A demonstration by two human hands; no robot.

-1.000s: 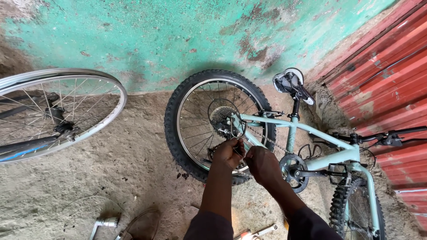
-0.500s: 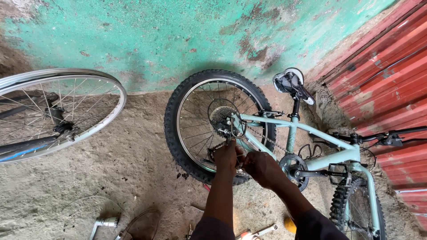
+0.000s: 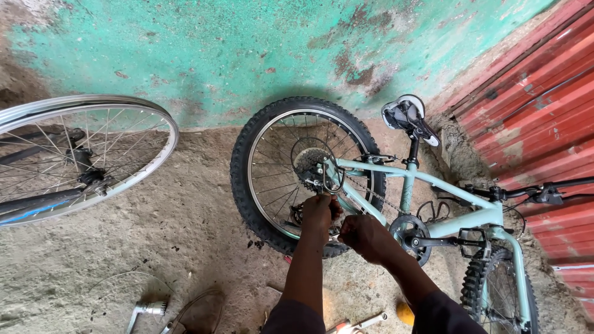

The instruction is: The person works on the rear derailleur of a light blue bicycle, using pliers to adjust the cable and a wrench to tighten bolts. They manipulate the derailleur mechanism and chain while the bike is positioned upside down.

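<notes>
While both hands work low at the back of the pale green bicycle [image 3: 433,185], the change from the earlier frames is small and sits mostly in the arms. One second ago the two hands are pressed close together at the frame stay. Half a second ago the left forearm stands more upright and the left hand has climbed a little toward the hub. Now the left hand [image 3: 320,211] is closed in a fist on something small just below the rear derailleur [image 3: 323,179], near the sprocket cluster [image 3: 307,162]; what it grips I cannot tell, because the fingers cover it. The right hand [image 3: 361,235] is also curled shut, beside the left one and a little lower, where the chain [image 3: 371,193] runs down toward the crank [image 3: 405,230]. It seems to pinch the chain or the stay, but the picture does not show which.

I judge that the work at the derailleur goes on in the same place, and that only the grip has been adjusted, not the part.

The bicycle itself has not moved: it stands with its rear wheel [image 3: 307,176] against the green wall [image 3: 247,49], saddle [image 3: 405,114] near the red metal sheeting [image 3: 544,111], front tyre [image 3: 495,291] at the lower right. A second bicycle's wheel [image 3: 86,154] lies well apart at the left, also unchanged. On the dirt floor [image 3: 154,247] near the person a small metal tool [image 3: 147,309] is lying, and a yellow object [image 3: 405,313] shows partly by the right arm.
</notes>
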